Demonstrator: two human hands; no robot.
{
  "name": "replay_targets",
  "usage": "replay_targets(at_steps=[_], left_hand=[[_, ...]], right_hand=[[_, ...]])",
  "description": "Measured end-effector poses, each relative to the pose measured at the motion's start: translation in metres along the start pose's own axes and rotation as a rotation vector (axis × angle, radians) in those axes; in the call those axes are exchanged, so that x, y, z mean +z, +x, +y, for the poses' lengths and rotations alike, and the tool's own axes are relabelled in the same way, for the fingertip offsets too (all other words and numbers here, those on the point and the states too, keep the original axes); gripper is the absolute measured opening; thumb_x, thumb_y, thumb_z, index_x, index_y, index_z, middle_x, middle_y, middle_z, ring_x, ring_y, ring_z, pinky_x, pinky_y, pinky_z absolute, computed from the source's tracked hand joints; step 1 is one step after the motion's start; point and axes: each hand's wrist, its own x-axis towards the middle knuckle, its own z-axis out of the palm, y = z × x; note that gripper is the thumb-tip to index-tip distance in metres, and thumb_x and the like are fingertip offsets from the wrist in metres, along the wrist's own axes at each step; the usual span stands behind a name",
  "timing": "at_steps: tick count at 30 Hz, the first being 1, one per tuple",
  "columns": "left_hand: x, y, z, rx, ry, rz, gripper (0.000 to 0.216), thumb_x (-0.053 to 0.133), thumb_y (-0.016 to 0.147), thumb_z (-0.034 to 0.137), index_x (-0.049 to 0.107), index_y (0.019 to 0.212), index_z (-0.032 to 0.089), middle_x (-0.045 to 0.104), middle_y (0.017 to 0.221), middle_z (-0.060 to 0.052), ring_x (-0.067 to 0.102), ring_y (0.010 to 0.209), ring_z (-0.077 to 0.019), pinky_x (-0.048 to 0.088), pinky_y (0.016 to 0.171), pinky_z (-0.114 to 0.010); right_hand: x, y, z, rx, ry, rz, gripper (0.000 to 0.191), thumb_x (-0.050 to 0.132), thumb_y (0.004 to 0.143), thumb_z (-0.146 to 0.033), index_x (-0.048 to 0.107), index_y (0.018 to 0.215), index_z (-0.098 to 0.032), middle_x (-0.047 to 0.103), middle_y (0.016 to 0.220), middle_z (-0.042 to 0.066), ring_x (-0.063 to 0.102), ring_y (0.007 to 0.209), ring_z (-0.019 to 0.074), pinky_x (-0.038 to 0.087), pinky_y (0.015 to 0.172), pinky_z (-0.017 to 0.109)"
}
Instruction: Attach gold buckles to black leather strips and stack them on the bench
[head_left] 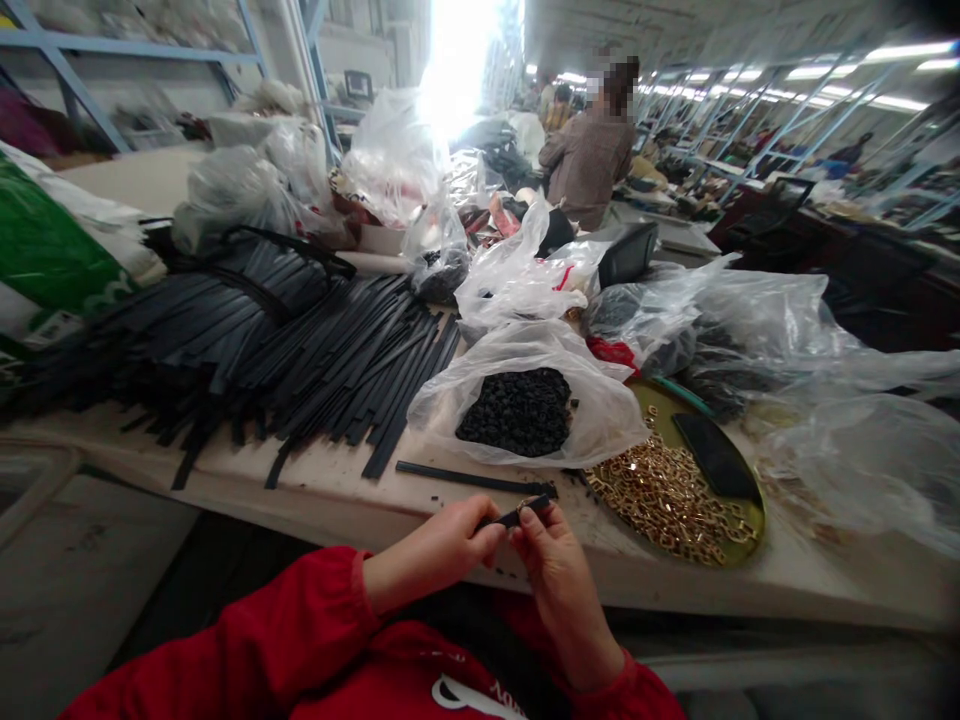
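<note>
Both my hands meet at the table's near edge, closed around one black strap (535, 503). My left hand (469, 535) pinches the strap between thumb and fingers. At its other end my right hand (553, 548) grips it, with a small gold-coloured metal piece (523, 507) at the fingertips, partly hidden. Just beyond my hands a single black strip (465, 480) lies flat on the table. An open plastic bag (435, 425) holding small black pieces (517, 410) stands behind it. To the right, a round tray (759, 520) carries many gold-coloured metal buckles (667, 490).
A large pile of black strips (300, 350) spreads over the left of the table (322, 475). Clear plastic bags (750, 300) crowd the back and right. A dark flat piece (716, 455) rests on the tray. Farther back, a person (592, 155) faces away.
</note>
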Motion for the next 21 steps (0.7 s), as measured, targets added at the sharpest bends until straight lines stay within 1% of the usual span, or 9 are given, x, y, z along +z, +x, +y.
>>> replay_targets(at_steps=[2, 5, 8, 11, 13, 16, 19, 21], left_hand=[[0.002, 0.0, 0.0, -0.033, -0.126, 0.007, 0.015, 0.041, 0.079, 0.027, 0.05, 0.076, 0.016, 0.056, 0.065, 0.002, 0.051, 0.061, -0.0111, 0.038, 0.059, -0.021], [0.005, 0.001, -0.004, -0.102, -0.258, -0.03, 0.019, 0.044, 0.078, 0.035, 0.047, 0.077, 0.016, 0.056, 0.064, 0.003, 0.045, 0.05, -0.0082, 0.036, 0.048, -0.02], [0.004, 0.002, -0.006, -0.158, -0.355, -0.073, 0.024, 0.045, 0.077, 0.04, 0.045, 0.078, 0.016, 0.056, 0.065, 0.003, 0.04, 0.042, -0.0056, 0.031, 0.04, -0.018], [0.002, 0.003, -0.004, -0.174, -0.412, -0.112, 0.022, 0.047, 0.076, 0.038, 0.045, 0.076, 0.016, 0.056, 0.064, 0.004, 0.04, 0.042, -0.0047, 0.03, 0.039, -0.017], [0.0, 0.004, -0.003, -0.171, -0.405, -0.127, 0.022, 0.047, 0.076, 0.037, 0.047, 0.074, 0.016, 0.055, 0.062, 0.004, 0.039, 0.042, -0.0044, 0.029, 0.039, -0.017], [-0.002, 0.005, -0.005, -0.161, -0.361, -0.122, 0.024, 0.049, 0.076, 0.038, 0.05, 0.069, 0.015, 0.052, 0.058, 0.005, 0.038, 0.042, -0.0047, 0.028, 0.039, -0.017], [-0.002, 0.008, -0.009, -0.182, -0.355, -0.135, 0.027, 0.05, 0.075, 0.041, 0.049, 0.068, 0.015, 0.05, 0.055, 0.006, 0.039, 0.041, -0.0054, 0.028, 0.039, -0.018], [-0.002, 0.01, -0.01, -0.192, -0.369, -0.147, 0.028, 0.049, 0.075, 0.043, 0.048, 0.068, 0.016, 0.05, 0.054, 0.006, 0.041, 0.042, -0.0061, 0.029, 0.04, -0.019]], right_hand=[[0.002, -0.004, 0.007, -0.047, -0.088, -0.062, 0.024, 0.071, 0.067, -0.03, 0.058, 0.084, -0.019, 0.06, 0.071, -0.004, 0.055, 0.061, 0.0088, 0.046, 0.055, 0.019], [0.003, -0.009, 0.015, -0.106, -0.199, -0.111, 0.023, 0.067, 0.07, -0.034, 0.059, 0.085, -0.018, 0.06, 0.07, -0.001, 0.055, 0.064, 0.0123, 0.044, 0.058, 0.022], [0.001, -0.01, 0.015, -0.061, -0.224, -0.135, 0.022, 0.063, 0.074, -0.037, 0.059, 0.083, -0.017, 0.059, 0.065, -0.002, 0.053, 0.06, 0.0118, 0.043, 0.058, 0.023], [-0.003, -0.008, 0.012, 0.027, -0.159, -0.141, 0.025, 0.058, 0.077, -0.041, 0.058, 0.077, -0.017, 0.059, 0.064, -0.001, 0.052, 0.056, 0.0115, 0.044, 0.056, 0.024], [-0.004, -0.007, 0.009, 0.079, -0.106, -0.17, 0.023, 0.06, 0.076, -0.04, 0.058, 0.077, -0.016, 0.06, 0.065, -0.001, 0.052, 0.056, 0.0114, 0.044, 0.057, 0.025], [-0.004, -0.006, 0.007, 0.119, -0.068, -0.218, 0.022, 0.068, 0.069, -0.03, 0.058, 0.083, -0.017, 0.061, 0.071, -0.001, 0.054, 0.059, 0.011, 0.044, 0.06, 0.025], [-0.003, -0.007, 0.005, 0.135, -0.054, -0.183, 0.028, 0.073, 0.064, -0.026, 0.057, 0.086, -0.019, 0.062, 0.075, -0.002, 0.055, 0.063, 0.011, 0.043, 0.062, 0.024], [-0.002, -0.008, 0.004, 0.134, -0.056, -0.165, 0.028, 0.073, 0.064, -0.026, 0.057, 0.086, -0.019, 0.062, 0.075, -0.002, 0.055, 0.064, 0.0112, 0.043, 0.062, 0.023]])
